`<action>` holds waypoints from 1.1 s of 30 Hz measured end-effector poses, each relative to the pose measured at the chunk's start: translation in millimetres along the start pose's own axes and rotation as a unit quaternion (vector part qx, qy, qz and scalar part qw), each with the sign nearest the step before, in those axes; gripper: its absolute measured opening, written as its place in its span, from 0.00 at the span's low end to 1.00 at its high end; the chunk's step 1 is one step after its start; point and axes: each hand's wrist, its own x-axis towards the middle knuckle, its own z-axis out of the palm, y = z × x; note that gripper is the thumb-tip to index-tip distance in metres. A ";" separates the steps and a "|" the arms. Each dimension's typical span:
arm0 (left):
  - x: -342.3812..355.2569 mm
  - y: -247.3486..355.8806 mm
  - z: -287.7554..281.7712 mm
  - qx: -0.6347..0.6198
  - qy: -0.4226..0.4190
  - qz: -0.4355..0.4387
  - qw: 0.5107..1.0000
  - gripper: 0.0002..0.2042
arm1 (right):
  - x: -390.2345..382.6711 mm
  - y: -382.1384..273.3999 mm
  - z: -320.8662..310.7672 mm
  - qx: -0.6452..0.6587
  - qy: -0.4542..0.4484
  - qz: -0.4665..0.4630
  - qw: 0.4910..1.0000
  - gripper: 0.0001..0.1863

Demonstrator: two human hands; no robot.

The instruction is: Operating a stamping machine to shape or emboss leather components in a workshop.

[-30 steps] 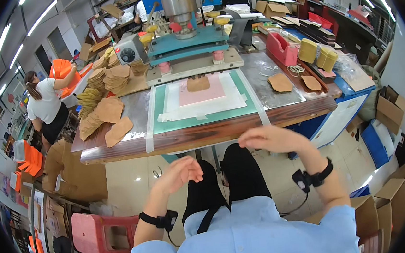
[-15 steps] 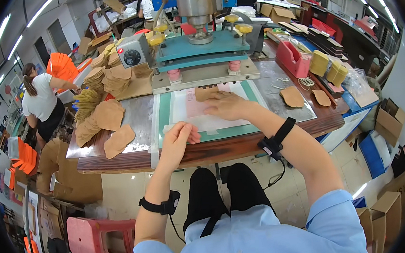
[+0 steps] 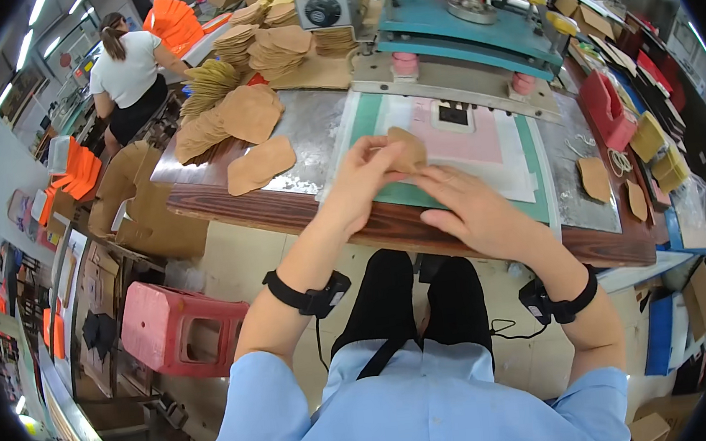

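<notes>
A tan leather piece [image 3: 406, 150] with rounded edges is pinched between the thumb and fingers of my left hand [image 3: 360, 184], over the near edge of the press bed. My right hand [image 3: 480, 216] is just right of it, palm down, fingers stretched and thumb apart. Its fingertips reach the lower edge of the piece. Behind my hands, a pink sheet [image 3: 481, 144] lies on white sheets and a green mat [image 3: 367, 112]. A white-framed dark rectangle [image 3: 454, 114] shows at the far side of the pink sheet, beneath the front of the teal press [image 3: 462, 30].
Stacks of tan leather pieces [image 3: 278, 51] stand left of the press, beside a grey dial box [image 3: 326, 6]. One loose piece [image 3: 262, 165] lies near the table's left edge. At right are a red holder [image 3: 606, 110] and yellow blocks [image 3: 669, 168]. Another person [image 3: 130, 72] works at far left.
The leather piece, which lay on the pink sheet under my right hand, is now off it and in my left hand. My right hand has drawn back toward me. The view has turned left.
</notes>
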 end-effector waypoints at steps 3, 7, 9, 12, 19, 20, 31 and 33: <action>-3.6 7.4 -22.6 0.115 0.075 0.041 0.990 0.11 | -18.3 -6.8 -0.1 0.004 0.035 0.001 0.999 0.23; -24.9 50.8 -81.8 0.218 0.193 0.088 0.953 0.11 | -63.5 23.2 -20.4 0.007 0.115 0.065 0.991 0.14; -31.3 65.5 -125.1 0.234 0.253 0.078 0.936 0.12 | -91.4 49.2 -41.9 -0.013 0.116 0.106 0.987 0.10; -20.0 65.3 -179.0 0.421 0.252 0.163 0.856 0.16 | -135.4 69.0 -78.1 -0.026 0.149 0.321 0.935 0.09; -9.1 43.6 -69.7 0.496 0.183 0.166 0.833 0.16 | -177.9 129.8 -98.4 -0.150 0.172 0.295 0.928 0.09; -6.3 36.0 -62.4 0.503 0.144 0.198 0.829 0.15 | -177.6 134.0 -98.5 -0.149 0.163 0.312 0.924 0.09; -7.4 17.2 -7.4 0.508 0.019 0.207 0.836 0.10 | -180.6 147.3 -110.2 -0.023 0.154 0.369 0.916 0.09; -9.9 16.6 -6.6 0.502 0.015 0.208 0.839 0.10 | -177.7 148.1 -111.1 -0.019 0.147 0.379 0.913 0.09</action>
